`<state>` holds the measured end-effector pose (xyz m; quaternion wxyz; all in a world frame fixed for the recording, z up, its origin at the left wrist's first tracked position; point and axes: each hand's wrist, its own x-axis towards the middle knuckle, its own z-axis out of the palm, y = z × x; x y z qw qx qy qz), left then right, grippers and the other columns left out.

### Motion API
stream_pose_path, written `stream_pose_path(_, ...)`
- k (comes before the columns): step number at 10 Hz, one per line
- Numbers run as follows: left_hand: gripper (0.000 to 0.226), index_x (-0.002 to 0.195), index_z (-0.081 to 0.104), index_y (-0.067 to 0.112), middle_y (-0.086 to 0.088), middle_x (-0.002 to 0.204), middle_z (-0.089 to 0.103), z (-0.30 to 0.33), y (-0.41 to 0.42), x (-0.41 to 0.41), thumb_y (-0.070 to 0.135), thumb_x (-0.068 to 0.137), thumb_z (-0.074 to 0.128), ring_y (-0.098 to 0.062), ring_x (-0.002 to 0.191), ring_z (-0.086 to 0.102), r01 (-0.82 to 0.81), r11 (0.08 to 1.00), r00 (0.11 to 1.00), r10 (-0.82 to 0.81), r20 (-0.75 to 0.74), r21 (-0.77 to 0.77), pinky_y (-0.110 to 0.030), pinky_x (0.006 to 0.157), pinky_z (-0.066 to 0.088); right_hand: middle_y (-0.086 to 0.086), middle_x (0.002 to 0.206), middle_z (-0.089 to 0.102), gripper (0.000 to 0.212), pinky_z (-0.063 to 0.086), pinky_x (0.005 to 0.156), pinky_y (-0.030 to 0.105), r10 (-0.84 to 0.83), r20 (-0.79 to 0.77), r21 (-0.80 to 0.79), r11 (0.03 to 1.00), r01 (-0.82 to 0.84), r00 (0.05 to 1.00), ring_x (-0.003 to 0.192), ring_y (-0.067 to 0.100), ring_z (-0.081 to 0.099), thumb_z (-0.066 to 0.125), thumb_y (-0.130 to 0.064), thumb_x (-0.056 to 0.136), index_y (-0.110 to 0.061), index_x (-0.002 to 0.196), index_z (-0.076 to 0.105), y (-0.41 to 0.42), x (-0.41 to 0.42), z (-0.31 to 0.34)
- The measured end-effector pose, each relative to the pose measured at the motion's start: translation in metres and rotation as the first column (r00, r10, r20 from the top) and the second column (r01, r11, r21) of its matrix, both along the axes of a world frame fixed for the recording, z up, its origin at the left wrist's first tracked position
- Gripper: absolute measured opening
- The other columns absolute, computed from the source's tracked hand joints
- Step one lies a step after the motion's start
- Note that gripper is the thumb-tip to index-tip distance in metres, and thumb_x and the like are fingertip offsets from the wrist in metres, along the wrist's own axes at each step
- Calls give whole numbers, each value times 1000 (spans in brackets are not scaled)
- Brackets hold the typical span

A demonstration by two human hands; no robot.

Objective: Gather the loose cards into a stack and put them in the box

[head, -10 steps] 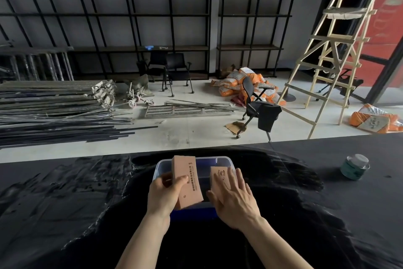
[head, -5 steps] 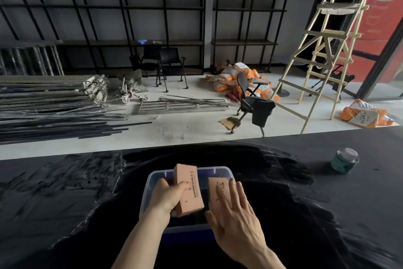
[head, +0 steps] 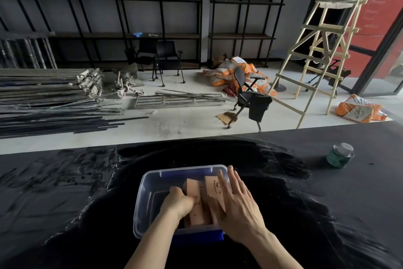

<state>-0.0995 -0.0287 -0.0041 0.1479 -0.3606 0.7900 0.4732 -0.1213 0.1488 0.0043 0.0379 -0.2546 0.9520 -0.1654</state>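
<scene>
A clear plastic box (head: 139, 201) with blue clips stands on the black table in front of me. Two tan card stacks lie inside it. My left hand (head: 177, 202) is down inside the box, closed on the left card stack (head: 194, 190). My right hand (head: 236, 205) lies flat, fingers spread, on the right card stack (head: 212, 185), which leans against the box's right wall. My hands hide the lower parts of both stacks.
A green tape roll (head: 340, 155) stands on the table at the far right. The black table surface (head: 65, 192) spreads wide on both sides. Beyond the table's far edge are metal bars, office chairs, orange sacks and a wooden ladder.
My left hand has lowered its card stack from above the rim down into the box. The right hand has stayed pressed on the other stack.
</scene>
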Motion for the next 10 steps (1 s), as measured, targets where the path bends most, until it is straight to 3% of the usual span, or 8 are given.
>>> stream_pose_path(1,73,140,50,13,-9,132,66,-5,-4,-1,58,84,63,-30,113,68,130,961,992,-125,34,-242,-43,94,59,4,173,-13,96,7,132,35,26,15,59,998,-27,1000,162,21,-8,3,-76,89,-19,166,0,-3,-19,-2)
stream_pose_path(2,48,128,56,16,0,106,71,-2,-3,4,49,93,59,-23,97,72,164,956,986,-166,13,-245,-39,86,61,3,172,-14,96,9,133,37,34,28,75,997,-36,999,162,20,-7,0,-72,90,-12,165,-2,-6,-32,-3)
stream_pose_path(3,32,126,61,15,-2,102,71,-8,-5,5,27,97,55,-21,88,69,180,950,982,-186,-1,-254,-32,69,52,9,175,-12,80,14,132,36,37,46,38,999,-39,998,162,23,-1,25,-55,107,-9,164,-6,-9,-34,-11)
stream_pose_path(6,41,131,63,16,-4,113,71,-21,-7,2,9,92,52,-22,93,69,210,947,975,-221,-17,-244,-33,73,59,3,175,-14,84,31,127,38,11,44,-10,1000,-10,999,162,24,3,31,-59,105,-14,165,-6,-11,-35,-21)
stream_pose_path(7,42,131,64,18,-2,114,72,-22,-12,3,14,90,53,-19,91,70,201,963,976,-212,-40,-180,-33,72,60,3,175,-13,84,31,127,39,8,46,-14,1000,-8,999,162,24,5,32,-59,105,-14,165,-5,-11,-34,-20)
stream_pose_path(8,33,117,70,22,3,110,74,-18,-17,7,30,86,60,-19,98,70,212,970,973,-221,-68,-116,-43,95,60,4,175,-12,84,29,128,40,7,53,4,1000,-7,999,162,26,6,32,-59,105,-13,165,-4,-11,-34,-15)
stream_pose_path(9,35,116,69,23,3,109,76,-8,-20,11,43,88,62,-18,97,71,255,950,959,-272,-78,-179,-40,93,60,3,175,-10,83,30,126,41,4,103,7,1000,-4,995,162,25,9,31,-60,105,-15,166,-3,-9,-37,-8)
stream_pose_path(10,44,134,62,24,1,126,74,13,-28,17,48,97,60,-13,100,71,213,915,948,-278,-153,-343,-29,83,61,3,176,6,76,34,124,42,-30,83,-36,999,33,996,160,25,19,36,-58,105,-21,166,9,-5,-42,7)
